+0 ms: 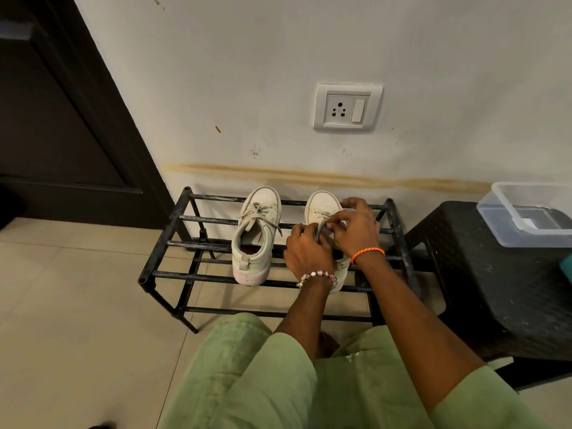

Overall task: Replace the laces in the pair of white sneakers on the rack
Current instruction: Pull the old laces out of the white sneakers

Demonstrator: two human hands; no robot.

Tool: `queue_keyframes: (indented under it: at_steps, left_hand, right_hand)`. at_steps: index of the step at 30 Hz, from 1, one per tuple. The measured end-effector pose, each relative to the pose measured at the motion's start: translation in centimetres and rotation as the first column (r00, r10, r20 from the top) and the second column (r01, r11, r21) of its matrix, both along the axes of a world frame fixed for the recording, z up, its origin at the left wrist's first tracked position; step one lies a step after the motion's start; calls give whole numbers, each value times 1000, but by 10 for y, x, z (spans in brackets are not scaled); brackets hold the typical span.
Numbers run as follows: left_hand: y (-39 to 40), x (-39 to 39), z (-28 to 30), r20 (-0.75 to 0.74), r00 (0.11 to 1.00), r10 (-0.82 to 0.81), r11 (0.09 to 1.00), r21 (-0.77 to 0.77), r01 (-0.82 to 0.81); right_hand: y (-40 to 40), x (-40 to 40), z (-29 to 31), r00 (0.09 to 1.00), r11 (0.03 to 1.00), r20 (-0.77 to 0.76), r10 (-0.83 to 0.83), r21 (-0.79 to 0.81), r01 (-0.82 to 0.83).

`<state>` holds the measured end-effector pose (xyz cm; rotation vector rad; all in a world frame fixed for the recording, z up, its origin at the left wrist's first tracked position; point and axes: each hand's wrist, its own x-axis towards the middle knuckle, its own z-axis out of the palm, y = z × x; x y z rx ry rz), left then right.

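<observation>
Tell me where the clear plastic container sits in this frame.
In the head view, the clear plastic container sits at the right edge of the frame on top of the black stool, to the right of the shoe rack and close to the wall.

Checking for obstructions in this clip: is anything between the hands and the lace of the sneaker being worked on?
Nothing visible. The left hand and right hand already pinch the lace of the right-side sneaker.
</observation>
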<state>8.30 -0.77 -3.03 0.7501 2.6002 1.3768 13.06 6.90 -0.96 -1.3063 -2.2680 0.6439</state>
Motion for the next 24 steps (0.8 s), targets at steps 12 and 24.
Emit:
queue_keyframes:
  at_steps: [12,24]
  left_hand:
    - [2,2,-4,-31,999,43,999,27,-42]
    - [0,0,-4,19,1000,12,999,-40,-12]
  right_hand:
    - [2,-8,47,429,769,-743,-513,-620,-155]
    - [-8,-1,19,928,977,351,125,119,-177]
